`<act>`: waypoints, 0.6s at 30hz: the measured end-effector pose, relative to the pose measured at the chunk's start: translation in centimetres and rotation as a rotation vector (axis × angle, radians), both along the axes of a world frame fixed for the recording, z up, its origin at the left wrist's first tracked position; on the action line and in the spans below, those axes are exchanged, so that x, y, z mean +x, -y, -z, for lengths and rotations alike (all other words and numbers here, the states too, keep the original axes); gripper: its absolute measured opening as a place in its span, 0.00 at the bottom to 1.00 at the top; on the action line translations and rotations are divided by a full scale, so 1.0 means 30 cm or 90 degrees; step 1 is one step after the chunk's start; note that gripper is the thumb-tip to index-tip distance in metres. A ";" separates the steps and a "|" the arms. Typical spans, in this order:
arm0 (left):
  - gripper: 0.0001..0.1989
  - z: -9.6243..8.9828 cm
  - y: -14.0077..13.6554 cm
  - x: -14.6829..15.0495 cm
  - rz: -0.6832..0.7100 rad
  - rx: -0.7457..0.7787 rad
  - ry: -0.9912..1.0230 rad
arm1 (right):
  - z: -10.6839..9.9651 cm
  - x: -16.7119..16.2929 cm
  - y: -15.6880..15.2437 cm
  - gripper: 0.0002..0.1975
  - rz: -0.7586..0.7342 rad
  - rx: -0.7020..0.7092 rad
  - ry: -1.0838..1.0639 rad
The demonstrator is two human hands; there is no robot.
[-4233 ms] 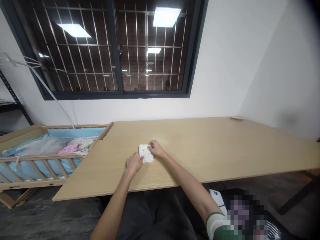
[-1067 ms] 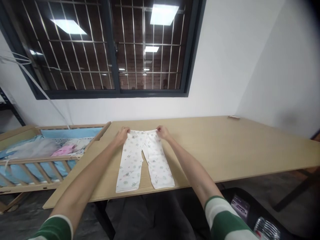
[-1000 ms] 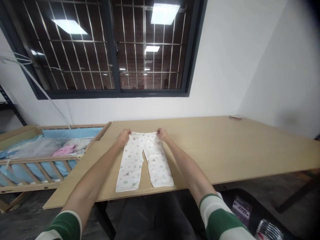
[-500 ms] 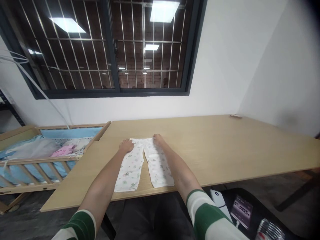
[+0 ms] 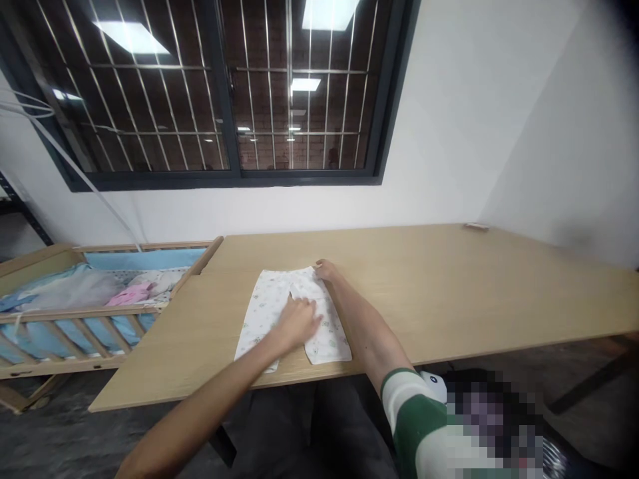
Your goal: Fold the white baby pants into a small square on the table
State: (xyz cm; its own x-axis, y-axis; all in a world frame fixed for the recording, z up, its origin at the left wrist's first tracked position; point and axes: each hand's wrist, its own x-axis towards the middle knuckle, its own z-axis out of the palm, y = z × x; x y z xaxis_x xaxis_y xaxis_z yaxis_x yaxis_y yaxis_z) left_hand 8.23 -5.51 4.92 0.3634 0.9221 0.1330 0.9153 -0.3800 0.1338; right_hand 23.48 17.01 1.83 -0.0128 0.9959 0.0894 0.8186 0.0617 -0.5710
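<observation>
A pair of small white baby pants [image 5: 257, 313] with a tiny coloured print lies flat, waistband toward the window and legs toward me. My left hand [image 5: 299, 322] is over the crotch and inner right leg, slightly blurred, its fingers apart and pointing right. It covers part of both legs and grips nothing that I can see. At the far right corner of the waistband, my right hand [image 5: 325, 269] has its fingers bent in on the fabric edge. My left forearm crosses the lower left leg of the pants.
The pants lie on a wooden table [image 5: 424, 286], near its front edge. To the left stands a wooden crib [image 5: 94, 311] with blue lining and a pink cloth [image 5: 132, 293] inside. A small flat item [image 5: 476, 227] rests at the table's back right. A white phone [image 5: 433, 386] is below the table's front edge.
My left hand has left the waistband's left corner and moved right and toward me, over the middle of the pants. My right hand stays at the right corner. The view has tilted slightly down.
</observation>
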 end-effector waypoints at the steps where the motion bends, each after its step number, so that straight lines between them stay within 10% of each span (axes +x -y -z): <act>1: 0.20 0.010 0.071 0.045 0.045 -0.015 0.010 | 0.007 0.000 0.002 0.24 0.010 0.001 -0.006; 5: 0.17 0.048 0.243 0.163 0.104 -0.100 0.077 | 0.036 -0.012 0.016 0.17 0.049 0.008 -0.021; 18: 0.14 0.018 0.247 0.136 0.004 -0.126 0.141 | -0.034 -0.051 0.031 0.04 0.081 -0.023 -0.134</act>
